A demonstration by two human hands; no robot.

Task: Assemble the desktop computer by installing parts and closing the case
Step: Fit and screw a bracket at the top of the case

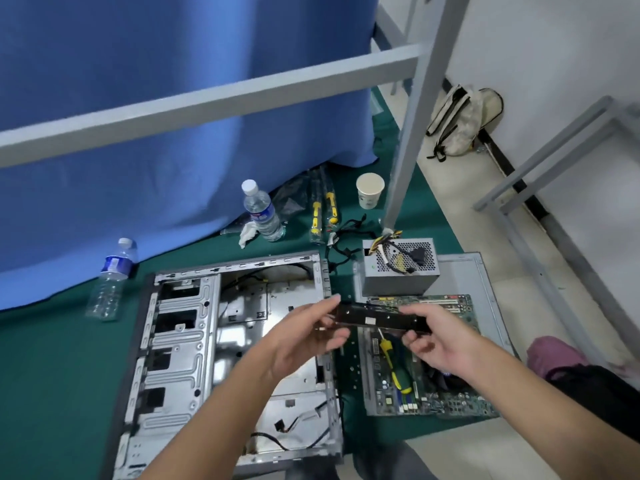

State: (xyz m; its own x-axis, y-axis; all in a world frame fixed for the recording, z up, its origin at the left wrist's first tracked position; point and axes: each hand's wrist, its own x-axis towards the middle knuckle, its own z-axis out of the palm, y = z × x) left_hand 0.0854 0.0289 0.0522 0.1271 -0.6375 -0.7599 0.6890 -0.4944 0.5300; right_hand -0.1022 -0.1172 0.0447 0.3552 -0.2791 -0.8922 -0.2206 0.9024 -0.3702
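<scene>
Both hands hold a flat black expansion card [377, 317] in the air above the gap between the open computer case [221, 355] and the motherboard [450, 403]. The left hand [304, 337] pinches its left end between thumb and fingers; the right hand [440, 344] curls around its right end.

The case lies on its side on green floor covering [52, 375], its bay largely bare, with loose black cables along its near and right edges. A yellow-handled screwdriver [393, 365] rests on the motherboard, which lies on a grey side panel [485, 271]. The power supply [398, 271] stands just beyond, trailing wires.

Farther off stand two water bottles [263, 211], a paper cup [370, 190], a blue curtain [156, 150] and grey metal frame bars [207, 98] crossing overhead.
</scene>
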